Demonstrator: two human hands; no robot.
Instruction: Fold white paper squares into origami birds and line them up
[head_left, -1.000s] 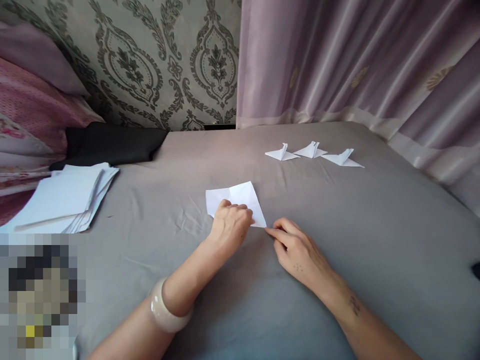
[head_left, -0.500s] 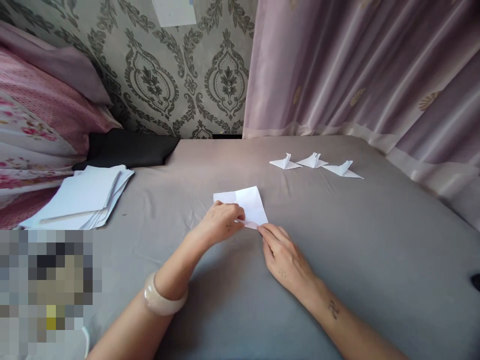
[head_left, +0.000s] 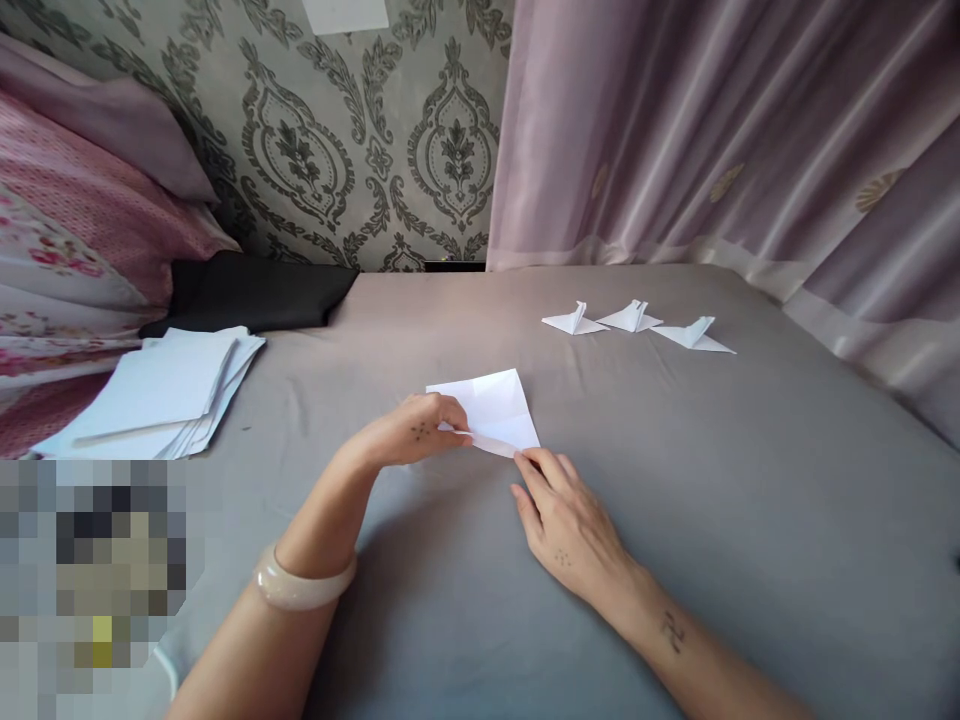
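Observation:
A white sheet of paper with crease lines lies in the middle of the grey cloth surface. Its near edge is raised and partly folded over. My left hand, with a pale bangle on the wrist, pinches that edge between thumb and fingers at the left. At the near right corner, the fingertips of my right hand rest on the paper. The fingers there are stretched out, with the thumb apart and off the sheet. My left hand hides the near left corner.
Three folded paper birds, one of them the nearest bird, stand at the back right. To the left lies a stack of white paper, beside a black cloth-like item. Pink curtains and patterned wallpaper border the far side.
My left hand has slid leftward along the near edge, and more of the sheet shows. My right thumb has moved away from the fingers. The view has tilted slightly.

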